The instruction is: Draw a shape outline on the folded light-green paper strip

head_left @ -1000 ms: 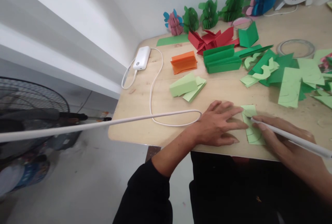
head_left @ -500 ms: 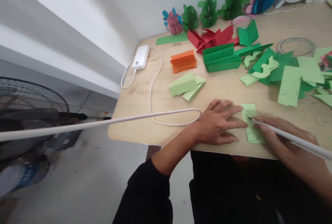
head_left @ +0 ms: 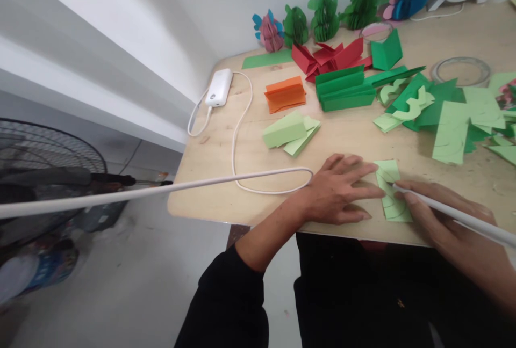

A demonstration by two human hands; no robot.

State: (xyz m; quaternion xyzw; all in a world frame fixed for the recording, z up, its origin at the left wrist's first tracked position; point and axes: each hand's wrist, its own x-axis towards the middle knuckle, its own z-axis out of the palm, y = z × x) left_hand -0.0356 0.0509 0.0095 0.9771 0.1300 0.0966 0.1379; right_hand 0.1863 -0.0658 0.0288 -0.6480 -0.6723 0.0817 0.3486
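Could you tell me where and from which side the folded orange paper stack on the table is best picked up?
Probably pinch the orange paper stack across its short ends, coming from above. It lies flat on the table with bare wood on both sides; the green stack lies to its right, with a gap.

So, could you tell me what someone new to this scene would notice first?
Probably the two hands at the table's near edge: the left hand lies flat, pressing a light green paper piece, while the right hand holds a white pen with its tip on that paper. Next, the scatter of folded green, red and orange papers across the table, and the row of honeycomb paper plants along the back wall.
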